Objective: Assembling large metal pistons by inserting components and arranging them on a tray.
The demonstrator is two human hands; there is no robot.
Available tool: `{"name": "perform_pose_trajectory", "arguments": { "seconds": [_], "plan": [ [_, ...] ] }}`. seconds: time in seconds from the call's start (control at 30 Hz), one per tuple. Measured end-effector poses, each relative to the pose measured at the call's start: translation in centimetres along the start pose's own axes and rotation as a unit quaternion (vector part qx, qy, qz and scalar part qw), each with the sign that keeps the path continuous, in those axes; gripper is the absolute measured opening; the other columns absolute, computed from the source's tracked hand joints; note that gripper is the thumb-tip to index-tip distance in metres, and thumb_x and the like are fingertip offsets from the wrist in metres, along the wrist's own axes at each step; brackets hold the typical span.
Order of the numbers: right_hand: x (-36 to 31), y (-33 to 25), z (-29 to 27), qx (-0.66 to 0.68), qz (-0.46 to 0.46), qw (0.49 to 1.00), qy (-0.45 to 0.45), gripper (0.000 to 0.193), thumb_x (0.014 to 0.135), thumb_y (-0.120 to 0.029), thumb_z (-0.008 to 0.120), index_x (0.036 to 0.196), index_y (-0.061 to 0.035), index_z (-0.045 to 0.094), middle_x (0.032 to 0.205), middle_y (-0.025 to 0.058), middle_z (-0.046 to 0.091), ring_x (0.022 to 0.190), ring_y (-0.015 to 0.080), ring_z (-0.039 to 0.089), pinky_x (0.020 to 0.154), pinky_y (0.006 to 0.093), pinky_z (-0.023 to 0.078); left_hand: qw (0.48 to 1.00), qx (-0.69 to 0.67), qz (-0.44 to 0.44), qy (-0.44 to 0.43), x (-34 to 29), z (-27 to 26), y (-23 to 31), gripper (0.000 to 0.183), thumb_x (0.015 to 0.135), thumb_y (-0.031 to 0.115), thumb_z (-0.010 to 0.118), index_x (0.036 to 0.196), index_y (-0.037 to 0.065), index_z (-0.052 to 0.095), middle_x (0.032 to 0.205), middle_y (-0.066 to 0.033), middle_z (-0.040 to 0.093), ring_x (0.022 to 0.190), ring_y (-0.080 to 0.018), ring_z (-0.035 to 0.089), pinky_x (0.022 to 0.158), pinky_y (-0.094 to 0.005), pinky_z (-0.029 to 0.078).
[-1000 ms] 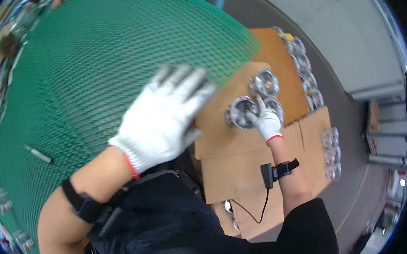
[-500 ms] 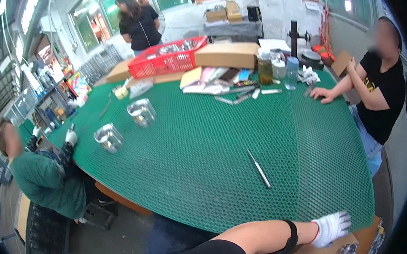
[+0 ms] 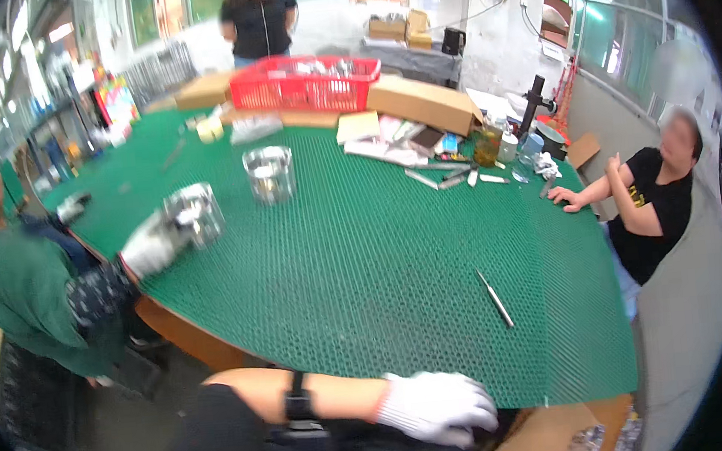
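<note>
My left hand (image 3: pixel 441 407), in a white knitted glove with a black band on the wrist, is at the front edge of the green-matted table (image 3: pixel 367 294). Its fingers are loosely bent, the thumb apart, and nothing shows in them. My right hand is out of view. A slim, pointed, pen-like metal tool (image 3: pixel 496 299) lies on the mat beyond my left hand. Farther off at the left, two shiny round metal parts (image 3: pixel 270 175) stand on the mat. A co-worker's gloved hand (image 3: pixel 155 243) is at the nearer metal part (image 3: pixel 196 214).
Along the back are a red basket (image 3: pixel 306 93) of metal parts, a cardboard box (image 3: pixel 423 104), papers and bottles. Co-workers sit at left and right; another person stands behind. Below the front right edge is cardboard (image 3: pixel 543 441) beside shiny metal pieces (image 3: pixel 593 441).
My left hand has drawn back leftward from above the cardboard at the lower right. The left co-worker's gloved hand has reached out to the nearer metal part. The whole view has shifted.
</note>
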State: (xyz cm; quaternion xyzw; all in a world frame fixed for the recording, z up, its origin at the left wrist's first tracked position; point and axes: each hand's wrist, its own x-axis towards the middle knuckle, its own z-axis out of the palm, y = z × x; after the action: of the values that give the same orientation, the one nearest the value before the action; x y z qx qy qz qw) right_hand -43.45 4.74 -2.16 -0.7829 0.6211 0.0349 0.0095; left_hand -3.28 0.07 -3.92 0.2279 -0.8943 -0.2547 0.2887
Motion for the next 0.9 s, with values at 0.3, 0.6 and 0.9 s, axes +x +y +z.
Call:
{"name": "perform_pose_trajectory", "arguments": {
  "seconds": [0.3, 0.6, 0.9],
  "plan": [
    [16.5, -24.1, -9.5, 0.079, -0.429, 0.886, 0.158, 0.029, 0.064, -0.008, 0.071, 0.092, -0.0120, 0.066, 0.110, 0.0215, 0.059, 0.098, 0.0385, 0.063, 0.080, 0.0438, 0.054, 0.930, 0.076, -0.236, 0.272, -20.8, -2.9, 6.9, 0.039, 0.084, 0.018, 0.068, 0.116, -0.003, 0.062, 0.120, -0.0201, 0.064, 0.118, -0.0374, 0.058, 0.100, -0.0460, 0.047],
    [28.4, -39.4, -6.8, 0.054, -0.511, 0.858, 0.007, 0.049, 0.072, -0.035, 0.070, 0.114, -0.0107, 0.065, 0.115, 0.0195, 0.063, 0.101, 0.0358, 0.064, 0.088, 0.0431, 0.051, 0.857, 0.133, -0.354, 0.349, -23.5, -0.9, 9.7, 0.040, 0.075, 0.014, 0.072, 0.111, -0.002, 0.064, 0.114, -0.0192, 0.066, 0.110, -0.0388, 0.062, 0.098, -0.0478, 0.048],
    [32.6, -23.0, -2.7, -0.033, -0.280, 0.957, 0.064, 0.045, 0.086, -0.034, 0.069, 0.127, -0.0171, 0.059, 0.113, 0.0170, 0.061, 0.098, 0.0380, 0.064, 0.085, 0.0466, 0.052, 0.857, 0.443, -0.229, 0.131, -13.0, -10.2, 2.3, 0.045, 0.069, 0.004, 0.067, 0.114, 0.008, 0.061, 0.119, -0.0094, 0.061, 0.120, -0.0291, 0.056, 0.109, -0.0519, 0.041]
  ]
}}
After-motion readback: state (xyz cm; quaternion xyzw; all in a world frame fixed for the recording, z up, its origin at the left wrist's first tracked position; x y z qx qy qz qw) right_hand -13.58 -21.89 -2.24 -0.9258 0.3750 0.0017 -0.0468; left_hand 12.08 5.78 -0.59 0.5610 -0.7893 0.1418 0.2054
